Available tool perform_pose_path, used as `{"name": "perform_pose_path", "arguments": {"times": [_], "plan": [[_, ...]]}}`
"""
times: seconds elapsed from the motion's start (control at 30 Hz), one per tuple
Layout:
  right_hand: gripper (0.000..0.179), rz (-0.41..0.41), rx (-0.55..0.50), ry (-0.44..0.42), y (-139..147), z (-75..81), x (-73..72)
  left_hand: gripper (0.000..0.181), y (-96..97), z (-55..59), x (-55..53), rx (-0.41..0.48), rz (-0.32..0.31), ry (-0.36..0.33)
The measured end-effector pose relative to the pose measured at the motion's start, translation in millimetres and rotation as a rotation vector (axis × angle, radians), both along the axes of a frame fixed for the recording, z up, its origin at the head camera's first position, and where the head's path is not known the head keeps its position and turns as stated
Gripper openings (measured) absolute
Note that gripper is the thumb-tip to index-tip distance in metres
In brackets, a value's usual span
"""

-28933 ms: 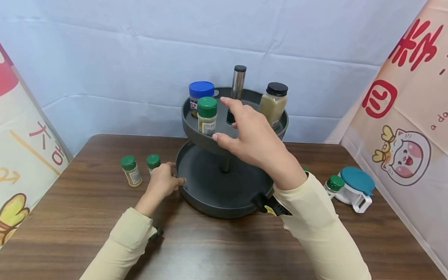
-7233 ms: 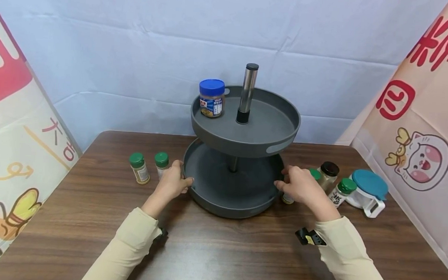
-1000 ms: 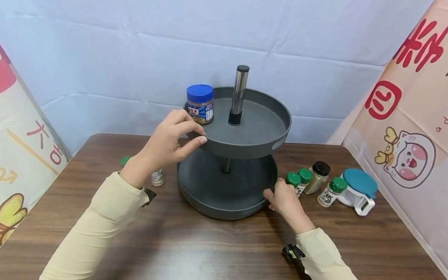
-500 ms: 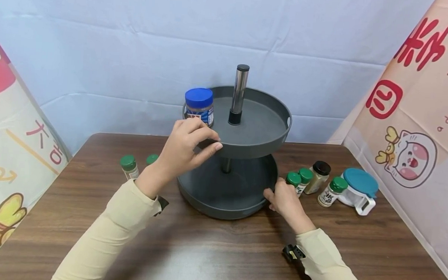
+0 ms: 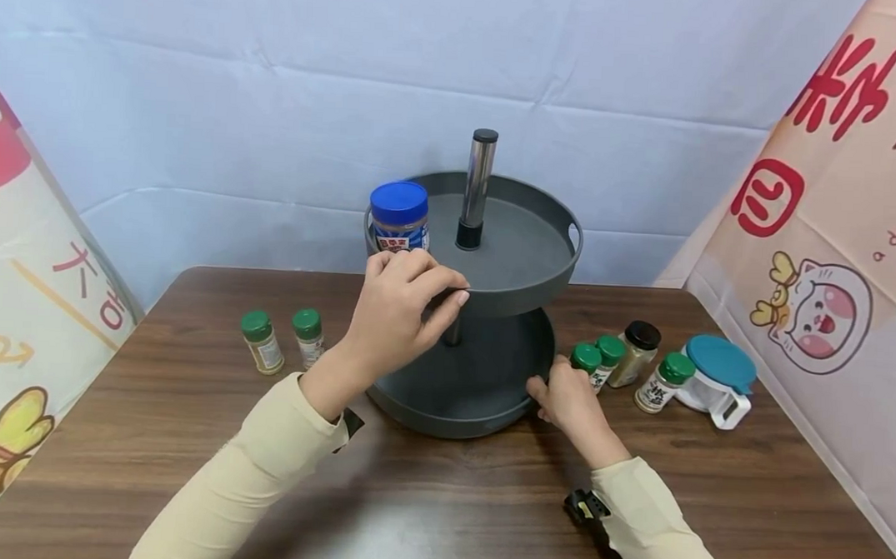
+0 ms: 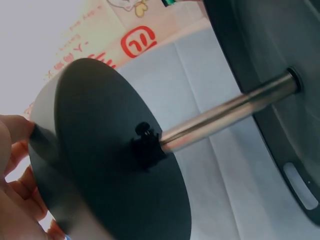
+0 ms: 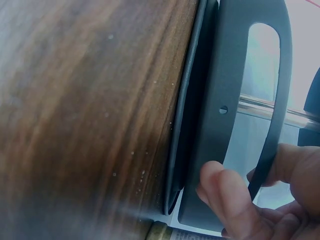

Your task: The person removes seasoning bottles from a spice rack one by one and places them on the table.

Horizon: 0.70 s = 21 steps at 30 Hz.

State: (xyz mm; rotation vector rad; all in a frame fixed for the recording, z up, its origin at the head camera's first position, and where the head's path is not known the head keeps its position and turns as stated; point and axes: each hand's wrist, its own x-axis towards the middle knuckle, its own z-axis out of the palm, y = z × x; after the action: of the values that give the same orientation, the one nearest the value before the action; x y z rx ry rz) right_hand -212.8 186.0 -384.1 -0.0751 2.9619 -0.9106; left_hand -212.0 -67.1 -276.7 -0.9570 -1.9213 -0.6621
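A dark grey two-tier turntable stands mid-table, with an upper tray (image 5: 525, 233), a lower tray (image 5: 481, 373) and a metal pole (image 5: 480, 177). My left hand (image 5: 397, 311) pinches the front rim of the upper tray between thumb and fingers; the left wrist view shows this hand (image 6: 22, 195) on that tray's wall. Just behind it, a blue-lidded jar (image 5: 399, 204) stands in the upper tray, its lower part hidden by the hand. My right hand (image 5: 572, 397) grips the lower tray's right rim. In the right wrist view its fingers (image 7: 232, 192) curl round the handle slot.
Two green-capped spice bottles (image 5: 262, 344) stand left of the turntable. Several more seasonings stand at right: green-capped bottles (image 5: 661, 385), a black-capped jar (image 5: 635, 358) and a teal-lidded white container (image 5: 718, 370). A pale cloth (image 5: 236, 137) hangs behind the table.
Over the last second, my left hand moves right with the upper tray's rim; the tray turns and its blue-lidded jar comes forward. Earlier, a green-capped bottle and the black-capped jar left this tray.
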Motion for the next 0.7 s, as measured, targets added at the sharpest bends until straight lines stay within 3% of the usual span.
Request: {"name": "perform_pose_path", "arguments": {"times": [0.37, 0.57, 0.7], "plan": [[0.035, 0.010, 0.014, 0.013, -1, 0.8, 1.4, 0.010, 21.4, -1.6, 8.2, 0.019, 0.126, 0.001], [0.034, 0.008, 0.019, 0.004, -2, 1.6, 1.5, 0.010, 32.5, -0.4, 10.8, 0.054, 0.159, -0.038], [0.035, 0.012, 0.010, -0.004, -2, 2.0, 1.8, 0.012, 40.7, -1.6, 11.7, 0.058, 0.201, -0.026]]}}
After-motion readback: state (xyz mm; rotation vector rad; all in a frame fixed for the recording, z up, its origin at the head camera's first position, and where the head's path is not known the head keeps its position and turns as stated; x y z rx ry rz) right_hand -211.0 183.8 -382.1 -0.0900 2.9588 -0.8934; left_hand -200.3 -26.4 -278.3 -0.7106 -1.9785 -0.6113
